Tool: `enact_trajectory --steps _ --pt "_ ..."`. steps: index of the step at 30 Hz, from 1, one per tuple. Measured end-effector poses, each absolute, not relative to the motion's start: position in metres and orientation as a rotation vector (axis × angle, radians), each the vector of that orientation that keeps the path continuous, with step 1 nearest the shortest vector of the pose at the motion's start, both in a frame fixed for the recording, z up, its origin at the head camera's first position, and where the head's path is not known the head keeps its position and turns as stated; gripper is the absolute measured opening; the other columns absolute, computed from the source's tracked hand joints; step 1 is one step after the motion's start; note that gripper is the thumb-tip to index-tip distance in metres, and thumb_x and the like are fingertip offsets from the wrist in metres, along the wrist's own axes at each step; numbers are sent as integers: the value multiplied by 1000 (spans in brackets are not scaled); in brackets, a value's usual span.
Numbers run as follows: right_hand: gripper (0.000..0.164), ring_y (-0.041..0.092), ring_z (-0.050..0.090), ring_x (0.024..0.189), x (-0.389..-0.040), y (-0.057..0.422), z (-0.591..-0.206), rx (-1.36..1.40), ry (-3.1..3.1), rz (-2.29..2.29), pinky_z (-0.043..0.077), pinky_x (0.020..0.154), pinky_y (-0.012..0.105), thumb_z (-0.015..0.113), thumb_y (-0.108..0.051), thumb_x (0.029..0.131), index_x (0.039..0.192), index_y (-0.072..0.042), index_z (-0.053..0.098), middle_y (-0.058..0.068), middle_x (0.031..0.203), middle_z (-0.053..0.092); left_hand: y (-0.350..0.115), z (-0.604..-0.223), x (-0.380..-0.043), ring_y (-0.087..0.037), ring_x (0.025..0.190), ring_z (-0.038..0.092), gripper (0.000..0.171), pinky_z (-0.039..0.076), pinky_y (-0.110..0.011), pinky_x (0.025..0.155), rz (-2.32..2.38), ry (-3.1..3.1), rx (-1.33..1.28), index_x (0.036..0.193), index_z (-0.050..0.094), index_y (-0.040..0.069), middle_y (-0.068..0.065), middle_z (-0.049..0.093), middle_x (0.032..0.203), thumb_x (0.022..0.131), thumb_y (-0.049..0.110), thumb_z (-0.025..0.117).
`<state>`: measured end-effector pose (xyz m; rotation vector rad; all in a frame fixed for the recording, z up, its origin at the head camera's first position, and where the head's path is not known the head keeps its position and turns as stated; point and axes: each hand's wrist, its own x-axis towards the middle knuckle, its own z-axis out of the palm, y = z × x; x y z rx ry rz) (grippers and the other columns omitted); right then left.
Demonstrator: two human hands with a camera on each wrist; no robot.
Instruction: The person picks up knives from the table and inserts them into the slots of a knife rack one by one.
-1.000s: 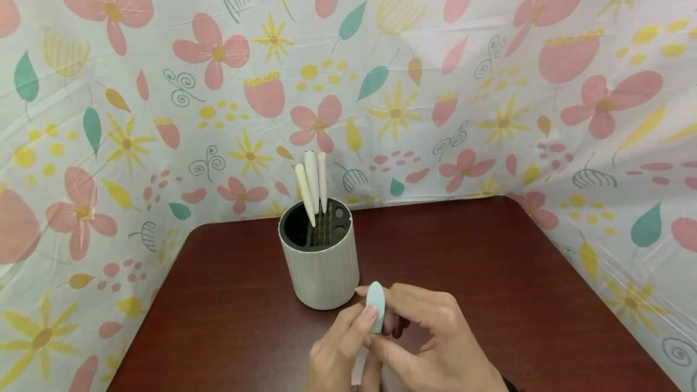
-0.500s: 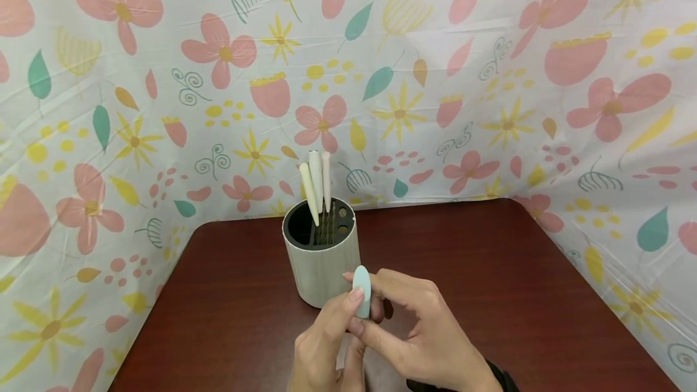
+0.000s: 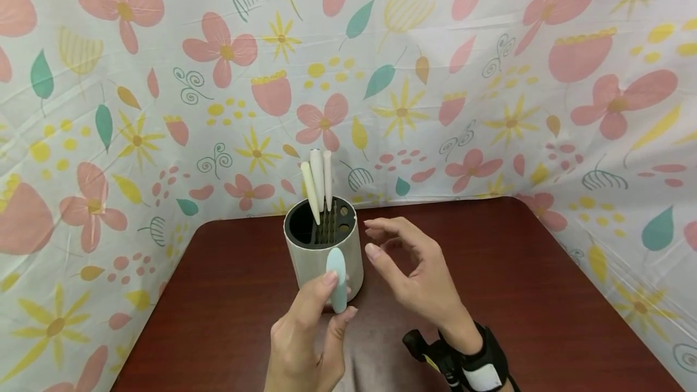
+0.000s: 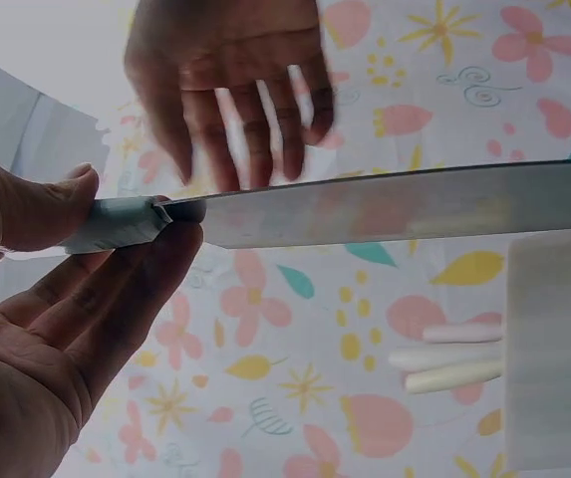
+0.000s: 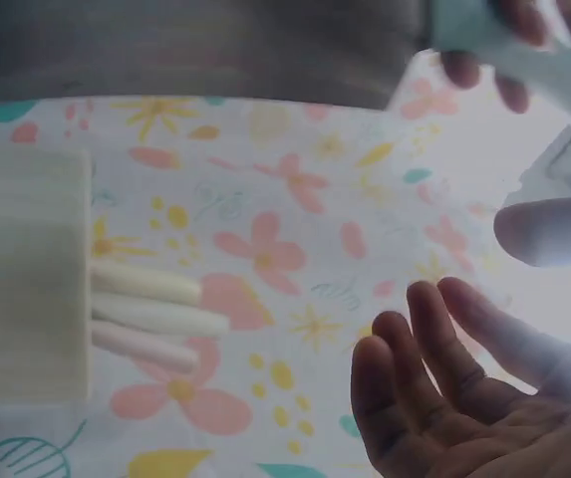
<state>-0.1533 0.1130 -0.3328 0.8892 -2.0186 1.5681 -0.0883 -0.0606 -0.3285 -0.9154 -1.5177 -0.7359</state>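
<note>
A kitchen knife with a light blue handle is pinched between the thumb and fingers of my left hand. Its broad metal blade spans the left wrist view and also crosses the top of the right wrist view. Beyond the knife stands a ribbed off-white knife block with a black slotted top. To the right of the block, my right hand hovers apart from the knife, its fingers loosely bent and holding nothing. In the head view most of the blade is hard to make out below the handle.
Three knives stand in the block, with pale yellow, white and pale pink handles. The block rests on a dark red-brown table. Behind it hangs a flower-patterned cloth.
My right hand has let go of the knife and moved up and right, away from it. The left hand has carried the knife slightly left and up, closer in line with the block.
</note>
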Motion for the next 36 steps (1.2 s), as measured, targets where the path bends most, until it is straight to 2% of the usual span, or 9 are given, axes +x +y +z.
enact_trajectory --steps 4,12,17,24,28,29,32,34,36 --pt "33 11 64 112 -166 108 -339 855 -2052 1562 55 92 32 68 -8 97 128 -18 66 -1 125 67 -61 -322 -89 -24 75 67 29 57 -19 68 -729 -1487 -931 115 50 -16 -24 64 90 101 7 59" --pt "33 12 59 124 -190 95 -351 816 -2098 1522 53 97 42 68 -16 98 130 -20 64 0 132 64 -63 -316 -92 -24 81 67 30 57 -19 69 -710 -1436 -948 118 51 -15 -24 65 89 100 7 61" --pt "34 19 52 135 -208 85 -362 799 -2181 1517 50 100 51 64 -21 101 135 -19 60 4 144 56 -66 -314 -93 -25 82 68 32 58 -21 73 -699 -1406 -950 119 51 -16 -25 66 89 99 6 64" --pt "40 33 47 140 -240 70 -383 792 -2263 1530 47 103 54 53 -22 106 145 -11 51 11 152 47 -71 -309 -95 -26 86 71 35 60 -22 78 -689 -1366 -930 120 50 -16 -29 66 90 97 5 66" --pt "46 36 44 141 -249 65 -395 767 -2300 1536 44 103 54 53 -23 106 149 -8 46 13 156 42 -74 -307 -95 -27 86 71 35 60 -21 73 -684 -1343 -934 121 49 -16 -30 66 89 97 4 65" --pt "47 35 45 139 -250 64 -397 760 -2310 1536 44 103 53 54 -23 106 149 -8 45 13 157 40 -74 -307 -95 -27 86 71 35 60 -21 72 -687 -1339 -936 121 48 -17 -30 65 89 97 4 65" --pt "49 31 55 115 -253 61 -402 749 -2336 1522 46 94 45 53 -23 106 152 -9 43 15 161 35 -74 -306 -96 -27 86 71 35 60 -21 72 -700 -1328 -937 120 48 -16 -30 65 89 97 3 65" --pt "50 28 54 100 -254 59 -404 745 -2355 1525 45 89 41 51 -23 106 153 -10 41 15 162 32 -74 -305 -96 -26 86 71 35 60 -21 72 -706 -1322 -933 121 47 -16 -30 65 89 97 3 65" --pt "51 28 52 100 -256 57 -405 742 -2375 1529 45 89 41 50 -25 107 155 -12 38 14 164 30 -74 -304 -97 -26 86 71 36 60 -21 72 -715 -1303 -934 121 47 -15 -30 64 89 97 4 66"
